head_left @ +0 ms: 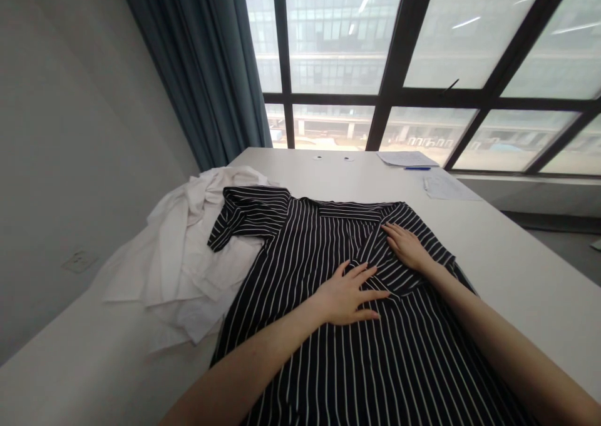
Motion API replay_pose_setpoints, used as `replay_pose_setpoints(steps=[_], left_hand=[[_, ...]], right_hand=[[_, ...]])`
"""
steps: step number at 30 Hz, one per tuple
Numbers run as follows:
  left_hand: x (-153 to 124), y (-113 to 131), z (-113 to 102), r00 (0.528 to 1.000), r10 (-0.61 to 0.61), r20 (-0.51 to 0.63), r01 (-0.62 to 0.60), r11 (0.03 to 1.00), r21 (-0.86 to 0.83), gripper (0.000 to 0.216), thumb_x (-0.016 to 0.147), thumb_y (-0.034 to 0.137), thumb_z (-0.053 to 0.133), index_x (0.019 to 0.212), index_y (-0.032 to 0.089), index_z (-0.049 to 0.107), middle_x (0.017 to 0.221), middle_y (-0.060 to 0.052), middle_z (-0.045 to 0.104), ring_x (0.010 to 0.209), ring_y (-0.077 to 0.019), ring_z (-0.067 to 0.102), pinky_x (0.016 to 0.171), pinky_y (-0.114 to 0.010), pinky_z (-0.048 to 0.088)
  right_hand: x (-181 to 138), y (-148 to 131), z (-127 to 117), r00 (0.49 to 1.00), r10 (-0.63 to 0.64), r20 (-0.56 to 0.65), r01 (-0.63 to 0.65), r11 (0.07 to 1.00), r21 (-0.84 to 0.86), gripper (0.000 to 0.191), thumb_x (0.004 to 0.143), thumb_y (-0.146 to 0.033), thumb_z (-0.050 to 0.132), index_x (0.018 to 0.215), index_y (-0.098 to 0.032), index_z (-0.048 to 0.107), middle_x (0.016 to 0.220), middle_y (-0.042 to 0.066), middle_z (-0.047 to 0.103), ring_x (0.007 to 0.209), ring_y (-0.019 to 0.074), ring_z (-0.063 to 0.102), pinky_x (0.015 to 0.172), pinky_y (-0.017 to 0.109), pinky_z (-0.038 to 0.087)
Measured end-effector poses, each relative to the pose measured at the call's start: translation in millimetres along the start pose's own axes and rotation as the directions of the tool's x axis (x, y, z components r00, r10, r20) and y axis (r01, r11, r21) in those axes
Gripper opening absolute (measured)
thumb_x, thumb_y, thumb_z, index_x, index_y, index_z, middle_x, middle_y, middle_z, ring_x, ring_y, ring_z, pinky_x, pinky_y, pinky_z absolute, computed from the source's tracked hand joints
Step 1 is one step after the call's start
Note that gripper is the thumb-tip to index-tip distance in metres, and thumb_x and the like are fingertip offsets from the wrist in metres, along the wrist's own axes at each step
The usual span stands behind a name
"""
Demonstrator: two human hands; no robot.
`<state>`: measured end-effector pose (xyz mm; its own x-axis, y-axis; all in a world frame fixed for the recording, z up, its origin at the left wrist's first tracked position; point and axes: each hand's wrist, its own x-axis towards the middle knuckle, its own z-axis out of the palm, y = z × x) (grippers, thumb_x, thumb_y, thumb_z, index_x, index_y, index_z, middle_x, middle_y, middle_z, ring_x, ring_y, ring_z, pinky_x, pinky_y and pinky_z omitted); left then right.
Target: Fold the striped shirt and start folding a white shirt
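A black shirt with white stripes (300, 269) lies spread over the table, its collar end away from me. Its left sleeve (256, 210) sticks out sideways and rests partly on white cloth. On the right, the other sleeve (389, 257) is folded inward across the shirt's body. My left hand (347, 294) lies on the middle of the shirt with fingers spread, at the edge of the folded sleeve. Flat on that folded sleeve, farther right, rests my right hand (407, 246), its fingers stretched out. Neither hand grasps anything.
A crumpled heap of white garments (188, 244) lies left of the shirt, by the wall. Papers (407, 158), a blue pen (417, 169) and another sheet (451, 187) are at the far right of the white table (516, 251). Behind are a blue curtain (206, 69) and windows.
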<state>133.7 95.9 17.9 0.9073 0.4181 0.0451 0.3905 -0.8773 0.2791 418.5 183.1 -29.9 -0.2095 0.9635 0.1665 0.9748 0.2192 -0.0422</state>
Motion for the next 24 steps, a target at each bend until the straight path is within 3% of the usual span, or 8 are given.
replay_pose_setpoints(steps=[10,18,24], left_hand=[[-1,2,-5,0.999,-0.001,0.032,0.002,0.999,-0.034,0.056,0.097,0.060,0.028,0.147,0.036,0.036,0.161,-0.005,0.014,0.148,-0.0284,0.008,0.116,-0.059,0.011],[-1,1,-4,1.000,0.006,0.027,-0.005,1.000,-0.030,0.055,0.097,0.060,0.029,0.147,0.038,0.034,0.162,-0.002,0.012,0.148,-0.0285,0.007,0.117,-0.059,0.010],[-1,0,-2,1.000,0.008,0.013,-0.007,1.000,-0.025,0.055,0.097,0.061,0.029,0.146,0.037,0.035,0.161,-0.004,0.014,0.148,-0.0280,0.007,0.116,-0.058,0.011]], right_hand=[[39,47,6,0.967,0.256,0.003,-0.256,0.967,-0.014,0.054,0.097,-0.039,0.023,0.144,-0.020,0.042,0.152,0.008,0.040,0.139,0.0269,0.037,0.111,0.050,0.033],[51,58,7,0.940,0.341,0.019,-0.342,0.940,0.007,0.056,0.097,-0.043,0.021,0.146,-0.024,0.037,0.154,0.010,0.036,0.140,0.0284,0.034,0.109,0.059,0.030],[52,57,5,0.932,0.362,0.030,-0.362,0.932,0.018,0.057,0.097,-0.044,0.020,0.146,-0.022,0.037,0.155,0.010,0.034,0.140,0.0287,0.032,0.109,0.059,0.030]])
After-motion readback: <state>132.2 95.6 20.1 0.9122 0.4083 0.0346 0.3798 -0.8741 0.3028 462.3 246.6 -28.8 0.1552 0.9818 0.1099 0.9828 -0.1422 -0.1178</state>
